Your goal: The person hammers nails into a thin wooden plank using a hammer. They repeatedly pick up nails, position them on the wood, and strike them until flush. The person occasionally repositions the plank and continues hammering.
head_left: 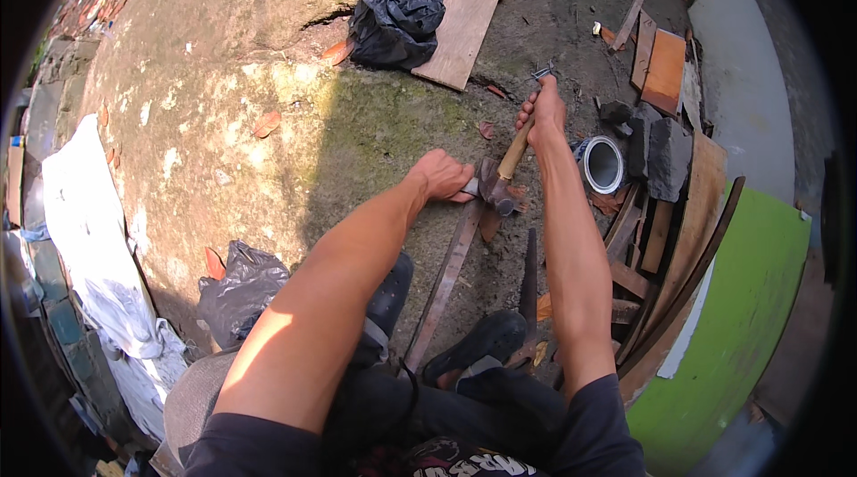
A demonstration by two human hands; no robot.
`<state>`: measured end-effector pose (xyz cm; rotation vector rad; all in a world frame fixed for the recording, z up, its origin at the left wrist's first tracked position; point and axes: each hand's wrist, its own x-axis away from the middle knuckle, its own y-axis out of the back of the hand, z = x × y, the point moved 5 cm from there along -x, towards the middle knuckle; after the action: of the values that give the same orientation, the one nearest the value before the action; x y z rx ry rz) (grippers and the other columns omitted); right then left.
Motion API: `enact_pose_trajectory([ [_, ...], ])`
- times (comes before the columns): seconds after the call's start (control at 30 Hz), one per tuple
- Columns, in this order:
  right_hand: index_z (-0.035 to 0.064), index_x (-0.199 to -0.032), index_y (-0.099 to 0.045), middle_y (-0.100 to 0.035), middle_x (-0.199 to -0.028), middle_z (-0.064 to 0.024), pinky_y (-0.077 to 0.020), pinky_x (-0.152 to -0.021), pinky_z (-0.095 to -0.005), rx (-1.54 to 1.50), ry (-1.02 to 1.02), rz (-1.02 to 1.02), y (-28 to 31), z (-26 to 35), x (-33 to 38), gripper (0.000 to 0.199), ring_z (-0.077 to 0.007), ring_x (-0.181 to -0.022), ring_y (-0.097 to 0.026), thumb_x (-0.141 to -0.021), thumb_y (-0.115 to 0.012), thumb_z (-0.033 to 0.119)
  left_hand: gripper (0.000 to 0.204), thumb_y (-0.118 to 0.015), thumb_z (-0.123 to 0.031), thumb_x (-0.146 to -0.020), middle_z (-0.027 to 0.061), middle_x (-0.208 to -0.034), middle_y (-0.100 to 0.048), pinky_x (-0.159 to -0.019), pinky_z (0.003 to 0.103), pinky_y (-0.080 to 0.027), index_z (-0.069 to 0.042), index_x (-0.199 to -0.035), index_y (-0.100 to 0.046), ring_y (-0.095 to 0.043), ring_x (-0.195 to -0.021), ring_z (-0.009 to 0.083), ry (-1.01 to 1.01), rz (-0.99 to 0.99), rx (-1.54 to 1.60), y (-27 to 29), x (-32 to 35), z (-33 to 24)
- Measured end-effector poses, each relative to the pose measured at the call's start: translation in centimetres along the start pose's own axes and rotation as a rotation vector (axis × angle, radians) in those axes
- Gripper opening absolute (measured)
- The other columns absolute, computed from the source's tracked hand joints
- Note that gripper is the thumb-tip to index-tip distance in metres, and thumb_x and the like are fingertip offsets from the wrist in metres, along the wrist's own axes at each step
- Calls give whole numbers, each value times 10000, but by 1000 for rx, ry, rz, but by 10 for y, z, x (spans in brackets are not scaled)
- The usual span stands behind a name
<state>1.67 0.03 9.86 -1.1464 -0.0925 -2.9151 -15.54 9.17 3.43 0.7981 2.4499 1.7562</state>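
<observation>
My right hand (546, 111) is closed round the wooden handle of a hammer (513, 158). The hammer's head points back toward me, just beside my left hand. A few thin metal pieces like nails (543, 73) show at the far side of the right fist; whether it grips them too is unclear. My left hand (440, 175) is closed, with a small greyish piece showing at its fingers against the hammer head; its kind is hidden. From under the head a long narrow strip (449, 272) runs down between my feet. A dark tapered blade (530, 267), like a saw's, lies right of it.
A black plastic bag (398, 17) and a flat board (466, 22) lie ahead. At right are an open can (603, 165), broken grey blocks (668, 158), wood scraps (656, 236) and a green panel (732, 325). Another black bag (239, 294) and white cloth (94, 218) lie left.
</observation>
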Motion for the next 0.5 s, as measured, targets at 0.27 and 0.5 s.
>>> enact_pose_trajectory([
  [0.27, 103, -664, -420, -413, -531, -36, -360, -427, -378, -103, 98, -7, 9, 4, -2, 399, -189, -415, -423, -872, -526, 427, 606, -573, -633, -858, 152, -777, -706, -658, 442, -533, -37, -967, -594, -705, -752, 340, 11, 39, -18, 1, -7, -2],
  [0.5, 90, -680, -421, -408, -535, -35, -341, -400, -331, -244, 287, -1, 18, 4, 31, 413, -168, -413, -419, -907, -544, 413, 647, -594, -661, -830, 162, -765, -703, -665, 433, -540, -29, -971, -590, -705, -762, 345, 28, 36, 13, 0, -9, -4],
])
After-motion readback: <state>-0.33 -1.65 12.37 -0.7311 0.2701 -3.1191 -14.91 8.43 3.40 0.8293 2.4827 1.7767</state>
